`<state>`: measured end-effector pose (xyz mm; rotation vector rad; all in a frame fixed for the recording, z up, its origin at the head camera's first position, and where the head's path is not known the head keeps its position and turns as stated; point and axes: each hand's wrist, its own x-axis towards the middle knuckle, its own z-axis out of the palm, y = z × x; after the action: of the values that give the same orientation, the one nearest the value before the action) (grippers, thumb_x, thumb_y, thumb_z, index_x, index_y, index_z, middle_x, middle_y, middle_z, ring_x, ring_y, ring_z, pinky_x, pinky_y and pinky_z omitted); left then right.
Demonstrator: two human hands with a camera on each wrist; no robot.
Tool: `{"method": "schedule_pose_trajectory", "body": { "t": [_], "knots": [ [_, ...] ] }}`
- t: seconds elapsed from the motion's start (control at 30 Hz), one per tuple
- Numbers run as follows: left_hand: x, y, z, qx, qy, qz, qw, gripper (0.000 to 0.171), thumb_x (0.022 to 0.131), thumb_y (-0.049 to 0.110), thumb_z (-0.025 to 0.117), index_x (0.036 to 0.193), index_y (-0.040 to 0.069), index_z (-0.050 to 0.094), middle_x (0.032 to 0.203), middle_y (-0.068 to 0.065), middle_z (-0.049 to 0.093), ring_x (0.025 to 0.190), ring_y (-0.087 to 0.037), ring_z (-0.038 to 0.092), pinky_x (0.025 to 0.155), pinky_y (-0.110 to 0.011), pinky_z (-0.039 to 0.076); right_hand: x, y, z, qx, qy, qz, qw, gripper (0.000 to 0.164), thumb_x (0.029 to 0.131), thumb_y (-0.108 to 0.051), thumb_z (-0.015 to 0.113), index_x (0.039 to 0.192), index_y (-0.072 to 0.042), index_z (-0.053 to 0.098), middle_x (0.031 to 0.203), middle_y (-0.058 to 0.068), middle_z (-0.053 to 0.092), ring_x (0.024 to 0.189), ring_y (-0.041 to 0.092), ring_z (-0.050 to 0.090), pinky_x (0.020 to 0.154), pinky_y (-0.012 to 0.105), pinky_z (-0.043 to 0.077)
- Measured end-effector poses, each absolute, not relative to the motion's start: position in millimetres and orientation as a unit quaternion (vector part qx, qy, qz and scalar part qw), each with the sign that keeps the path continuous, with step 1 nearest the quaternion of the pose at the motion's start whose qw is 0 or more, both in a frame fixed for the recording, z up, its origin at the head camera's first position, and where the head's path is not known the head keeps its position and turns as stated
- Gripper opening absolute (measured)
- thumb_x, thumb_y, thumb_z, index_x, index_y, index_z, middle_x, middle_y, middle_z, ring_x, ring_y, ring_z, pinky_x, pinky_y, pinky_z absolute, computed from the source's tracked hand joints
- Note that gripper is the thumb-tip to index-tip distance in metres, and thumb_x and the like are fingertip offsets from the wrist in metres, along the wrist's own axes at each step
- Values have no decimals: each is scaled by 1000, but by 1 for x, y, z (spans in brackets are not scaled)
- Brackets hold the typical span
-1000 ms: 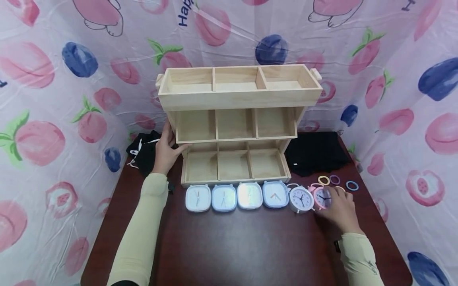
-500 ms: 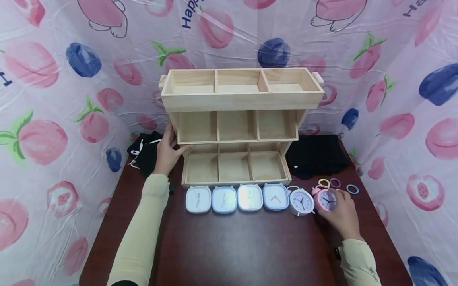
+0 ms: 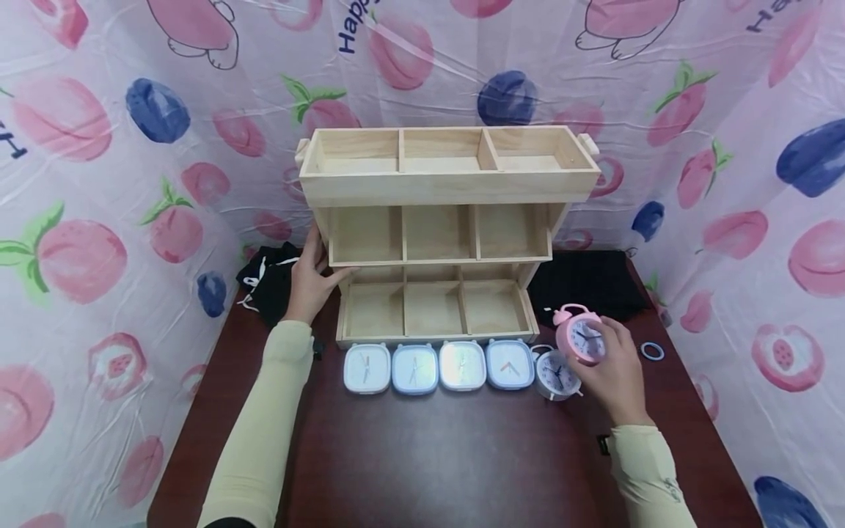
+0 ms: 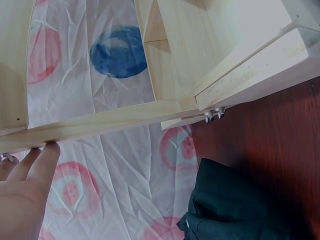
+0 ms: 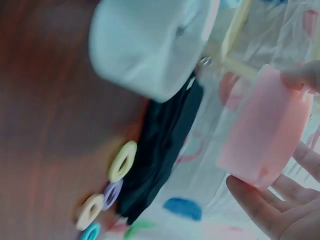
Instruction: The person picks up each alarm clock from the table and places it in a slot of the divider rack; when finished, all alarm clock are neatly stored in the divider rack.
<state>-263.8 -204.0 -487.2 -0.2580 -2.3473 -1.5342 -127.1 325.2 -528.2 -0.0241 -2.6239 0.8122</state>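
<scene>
My right hand (image 3: 617, 378) holds a pink twin-bell alarm clock (image 3: 573, 342) off the table, fingers and thumb on its sides. In the right wrist view the clock's smooth pink body (image 5: 267, 127) shows between thumb and fingertips. A white round alarm clock (image 3: 553, 374) stands just below and left of it. On the left, my left hand (image 3: 307, 286) touches the side of a three-tier wooden box (image 3: 449, 188), its thumb stretched along the front below the middle tray. Fairly straight fingertips rest against a wooden bar (image 4: 110, 117) in the left wrist view.
Several square pale clocks (image 3: 414, 369) stand in a row before the box. Black cloth (image 3: 587, 282) lies at the back right, a black bundle (image 3: 267, 282) at the back left. A blue ring (image 3: 652, 351) lies at the right, with more coloured rings (image 5: 122, 161) seen beside it.
My right hand has lifted the pink alarm clock from the row and moved it up and slightly left, partly over the white one. The left hand stays at the box.
</scene>
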Motion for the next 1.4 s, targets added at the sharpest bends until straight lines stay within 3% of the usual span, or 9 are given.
{"method": "schedule_pose_trajectory", "body": {
  "t": [0.43,0.77,1.07,1.4],
  "knots": [
    [-263,-203,-487,-85,-824,-537,161,114,91,17,87,170,49,11,178,-6,26,161,-27,34,126,-46,42,-161,271,-528,65,-916,337,209,49,69,-8,93,108,3,65,145,30,58,131,50,58,108,67,51],
    [-262,-203,-487,-80,-825,-536,158,113,91,20,87,169,51,11,178,-3,25,162,-26,33,127,-48,42,-191,233,-526,85,-915,357,169,47,72,-14,92,107,0,65,140,25,63,126,46,63,105,61,56],
    [-264,-203,-488,-83,-822,-540,160,114,91,17,87,169,51,11,178,-4,26,162,-26,34,127,-47,42,-220,215,-529,97,-936,314,122,49,73,-18,93,109,1,66,120,23,67,106,43,65,91,58,58],
    [-263,-202,-489,-80,-818,-547,158,115,90,17,88,170,48,12,178,-4,25,162,-25,32,127,-48,41,-237,210,-540,63,-956,279,56,44,83,-36,88,109,-5,70,120,21,64,101,40,64,84,55,57]
  ]
}}
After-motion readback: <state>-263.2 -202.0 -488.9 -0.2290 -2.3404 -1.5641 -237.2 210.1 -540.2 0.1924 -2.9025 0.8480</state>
